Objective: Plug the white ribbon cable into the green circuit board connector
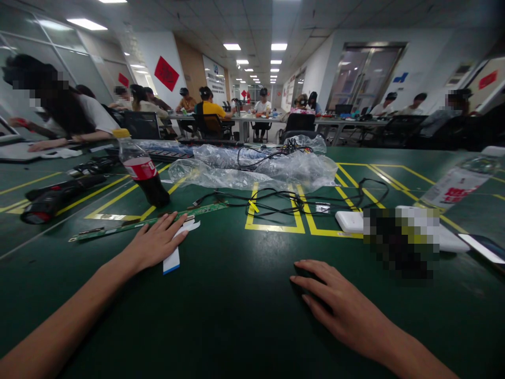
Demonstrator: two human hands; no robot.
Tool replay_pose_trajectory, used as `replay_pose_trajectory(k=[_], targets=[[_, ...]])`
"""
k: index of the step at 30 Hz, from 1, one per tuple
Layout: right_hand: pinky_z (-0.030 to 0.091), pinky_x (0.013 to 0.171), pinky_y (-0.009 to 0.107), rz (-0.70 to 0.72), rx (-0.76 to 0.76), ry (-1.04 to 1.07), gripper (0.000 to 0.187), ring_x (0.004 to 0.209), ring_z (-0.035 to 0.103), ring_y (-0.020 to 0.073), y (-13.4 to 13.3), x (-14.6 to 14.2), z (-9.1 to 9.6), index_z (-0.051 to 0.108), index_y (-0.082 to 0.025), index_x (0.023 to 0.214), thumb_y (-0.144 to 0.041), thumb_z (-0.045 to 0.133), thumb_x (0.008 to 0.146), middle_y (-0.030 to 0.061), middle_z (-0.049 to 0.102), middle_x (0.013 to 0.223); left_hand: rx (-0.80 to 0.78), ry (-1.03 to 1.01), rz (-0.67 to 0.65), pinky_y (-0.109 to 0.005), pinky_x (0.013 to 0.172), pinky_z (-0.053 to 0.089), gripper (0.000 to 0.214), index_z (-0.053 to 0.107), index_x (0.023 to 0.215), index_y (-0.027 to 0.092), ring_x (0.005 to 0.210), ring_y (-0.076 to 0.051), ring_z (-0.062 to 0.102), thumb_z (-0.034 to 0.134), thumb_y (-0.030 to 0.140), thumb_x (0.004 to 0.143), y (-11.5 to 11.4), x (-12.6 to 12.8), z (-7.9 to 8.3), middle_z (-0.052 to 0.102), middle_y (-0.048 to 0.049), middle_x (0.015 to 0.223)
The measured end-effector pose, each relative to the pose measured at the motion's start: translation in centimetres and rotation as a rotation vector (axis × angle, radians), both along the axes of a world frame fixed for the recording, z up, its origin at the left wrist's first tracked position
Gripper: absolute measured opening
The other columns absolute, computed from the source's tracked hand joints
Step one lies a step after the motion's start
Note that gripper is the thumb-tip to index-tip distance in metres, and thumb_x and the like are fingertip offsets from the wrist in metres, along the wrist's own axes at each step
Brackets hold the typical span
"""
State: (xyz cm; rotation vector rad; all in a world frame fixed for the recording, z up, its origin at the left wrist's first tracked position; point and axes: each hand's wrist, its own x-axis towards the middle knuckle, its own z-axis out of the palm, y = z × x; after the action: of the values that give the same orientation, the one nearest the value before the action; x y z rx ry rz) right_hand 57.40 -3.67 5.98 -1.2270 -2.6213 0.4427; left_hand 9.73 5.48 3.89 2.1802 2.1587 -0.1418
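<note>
My left hand lies flat with fingers stretched over a long, narrow green circuit board and a white flat ribbon cable with a blue end. The cable folds out from under the fingers, and part of the board is hidden beneath them. Just beyond those fingertips stands a cola bottle with a yellow cap, partly full. My right hand rests low over the green tabletop, fingers slightly apart and holding nothing.
Black cables lie tangled across yellow tape marks. Behind them is crumpled clear plastic wrap. A black flashlight-like tool lies left. At right are a white box, a water bottle and a phone. A person works across the table.
</note>
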Motion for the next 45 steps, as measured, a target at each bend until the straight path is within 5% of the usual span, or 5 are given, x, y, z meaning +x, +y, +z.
replay_pose_trajectory(k=[15, 24, 32, 38, 45], targets=[[0.039, 0.114, 0.055, 0.003, -0.003, 0.013, 0.042, 0.141, 0.044, 0.0275, 0.1, 0.2, -0.5, 0.054, -0.035, 0.142, -0.028, 0.051, 0.1, 0.0046, 0.048, 0.154, -0.038, -0.01, -0.008, -0.074, 0.111, 0.019, 0.067, 0.02, 0.159, 0.035, 0.151, -0.045, 0.009, 0.024, 0.065, 0.099, 0.3, 0.4, 0.4, 0.013, -0.0132, 0.168], [0.039, 0.114, 0.055, -0.001, -0.018, 0.013, 0.041, 0.14, 0.044, 0.0278, 0.2, 0.2, -0.2, 0.056, -0.035, 0.141, -0.028, 0.05, 0.101, 0.0048, 0.048, 0.154, 0.027, -0.071, -0.012, -0.072, 0.111, 0.022, 0.071, 0.015, 0.162, 0.024, 0.15, -0.045, 0.018, 0.014, 0.06, 0.101, 0.0, 0.4, 0.5, 0.022, -0.0176, 0.165], [0.042, 0.113, 0.055, -0.004, -0.031, 0.043, 0.042, 0.139, 0.047, 0.0291, 0.2, 0.1, 0.2, 0.058, -0.034, 0.14, -0.026, 0.052, 0.099, 0.0056, 0.05, 0.152, 0.12, -0.119, -0.105, -0.072, 0.111, 0.026, 0.066, 0.043, 0.152, 0.018, 0.15, -0.044, 0.022, 0.023, 0.053, 0.1, -0.4, 0.1, 0.8, 0.032, -0.0165, 0.162], [0.04, 0.114, 0.054, -0.003, -0.032, 0.039, 0.041, 0.139, 0.046, 0.0287, 0.2, 0.1, 0.1, 0.058, -0.034, 0.139, -0.026, 0.052, 0.1, 0.0053, 0.05, 0.152, 0.165, -0.176, -0.32, -0.062, 0.115, 0.031, 0.051, 0.052, 0.142, 0.023, 0.148, -0.035, 0.03, 0.033, 0.049, 0.102, -1.4, 3.6, 1.1, 0.043, -0.0127, 0.156], [0.041, 0.114, 0.055, -0.003, -0.026, 0.026, 0.041, 0.14, 0.045, 0.0278, 0.3, 0.2, 0.0, 0.057, -0.034, 0.14, -0.026, 0.051, 0.1, 0.0053, 0.049, 0.152, 0.131, -0.262, -0.607, -0.053, 0.115, 0.037, 0.039, 0.057, 0.137, 0.031, 0.144, -0.027, 0.038, 0.046, 0.025, 0.1, -4.9, 10.2, 1.6, 0.046, -0.0049, 0.154]])
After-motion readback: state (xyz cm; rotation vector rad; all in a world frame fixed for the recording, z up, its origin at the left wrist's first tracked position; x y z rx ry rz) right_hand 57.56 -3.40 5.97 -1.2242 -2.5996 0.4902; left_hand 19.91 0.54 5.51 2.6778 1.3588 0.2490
